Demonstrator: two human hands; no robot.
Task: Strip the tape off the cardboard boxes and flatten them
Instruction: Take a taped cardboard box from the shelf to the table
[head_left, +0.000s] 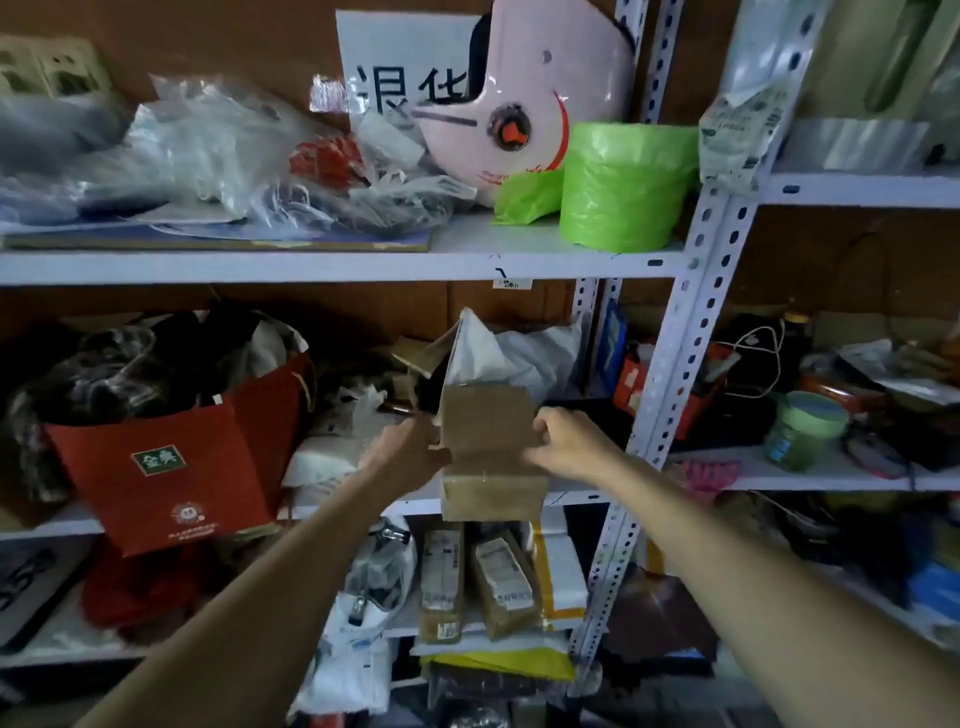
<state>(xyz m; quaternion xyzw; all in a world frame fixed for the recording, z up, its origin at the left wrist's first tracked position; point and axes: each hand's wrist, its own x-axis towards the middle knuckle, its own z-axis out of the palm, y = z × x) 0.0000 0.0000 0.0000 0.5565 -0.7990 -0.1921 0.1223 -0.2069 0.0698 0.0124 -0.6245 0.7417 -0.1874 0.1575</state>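
In the head view, the person's two bare arms reach forward to a small brown cardboard box (491, 447), held up in the air in front of the middle shelf (779, 480) of a white metal rack.

The left hand (410, 449) grips the box's left edge, its thumb on the near face. The right hand (569, 441) has its fingers curled round the right edge. Both hands are therefore closed on the box, one on each side.

The upper panel of the box stands up like a raised flap, with a seam below it. The lower face has a slight sheen that may be tape, though the blur leaves this unsure.

A crumpled white plastic bag (519, 348) lies just behind the box, and a red paper bag (156, 467) stands well to the left. Taped parcels (498, 577) lean on the shelf below.

The step in hand looks like opening the flaps and finding a tape end. It would go best if one hand steadies the body of the box while the other picks at a tape corner along the seam. Peeling low and slowly along the cardboard should keep the strip whole. The box should stay in front of the clutter so that nothing on the shelf gets knocked.
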